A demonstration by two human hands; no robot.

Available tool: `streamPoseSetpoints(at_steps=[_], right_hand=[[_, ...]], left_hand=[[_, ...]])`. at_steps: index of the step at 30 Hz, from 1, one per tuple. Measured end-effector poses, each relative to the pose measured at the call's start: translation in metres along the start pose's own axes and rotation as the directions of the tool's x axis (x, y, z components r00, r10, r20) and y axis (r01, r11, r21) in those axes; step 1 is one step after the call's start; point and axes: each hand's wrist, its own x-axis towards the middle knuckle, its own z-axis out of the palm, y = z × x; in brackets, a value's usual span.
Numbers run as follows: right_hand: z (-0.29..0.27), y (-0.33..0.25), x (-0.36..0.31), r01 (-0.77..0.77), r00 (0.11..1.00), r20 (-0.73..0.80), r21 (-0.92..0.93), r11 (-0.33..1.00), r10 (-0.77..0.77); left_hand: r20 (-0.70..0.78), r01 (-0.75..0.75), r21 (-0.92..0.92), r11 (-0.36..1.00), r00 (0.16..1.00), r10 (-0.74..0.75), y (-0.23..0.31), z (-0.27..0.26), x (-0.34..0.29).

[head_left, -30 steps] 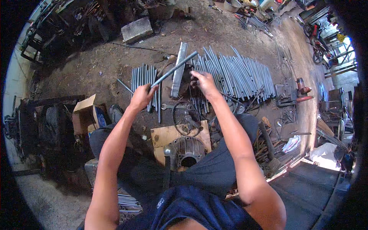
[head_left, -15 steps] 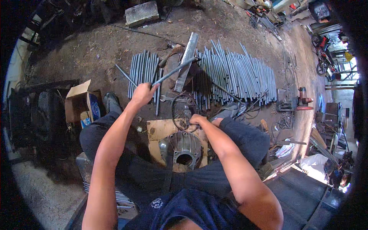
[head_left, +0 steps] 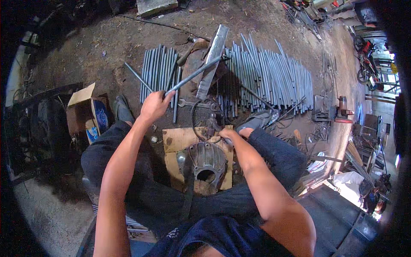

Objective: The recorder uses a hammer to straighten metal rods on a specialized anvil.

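Rod [head_left: 195, 76]: near end grasped by left hand [head_left: 155, 106] | right hand [head_left: 225, 134] clenched on hammer [head_left: 212, 123] (apparently) | advised: steady it over metal bar [head_left: 216, 49], left fingers clear.

Open cardboard box [head_left: 82, 110]; grey block [head_left: 156, 6]

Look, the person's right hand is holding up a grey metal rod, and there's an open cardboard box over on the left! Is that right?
Not quite: the left hand holds the grey metal rod, not the right. The head view shows this. The open cardboard box is indeed on the left.
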Motion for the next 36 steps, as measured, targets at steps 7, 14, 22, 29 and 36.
streamPoseSetpoints(at_steps=[7, 14, 22, 29, 36], right_hand=[[0.02, -0.034, -0.054, -0.299, 0.921, 0.384, 0.804, 0.514, -0.065], [0.052, -0.063, -0.038, -0.188, 0.968, 0.183, 0.982, -0.014, -0.17], [0.081, -0.056, -0.069, -0.052, 0.994, 0.023, 0.962, 0.267, 0.11], [0.088, -0.044, -0.061, -0.052, 0.992, 0.091, 0.928, 0.37, -0.091], [0.102, -0.024, -0.038, -0.005, 0.931, -0.28, 0.635, 0.772, 0.236]], left_hand=[[0.061, 0.072, -0.004, 0.997, 0.996, -0.072, -0.002, -0.016, -0.009], [0.053, 0.069, -0.006, 0.998, 0.996, -0.068, -0.005, -0.011, -0.009], [0.023, 0.077, -0.098, 0.992, 0.997, -0.075, -0.021, -0.009, -0.011], [0.058, 0.125, -0.131, 0.983, 0.991, -0.119, -0.025, -0.015, -0.016], [0.104, 0.131, -0.096, 0.987, 0.987, -0.121, -0.015, -0.011, -0.007]])
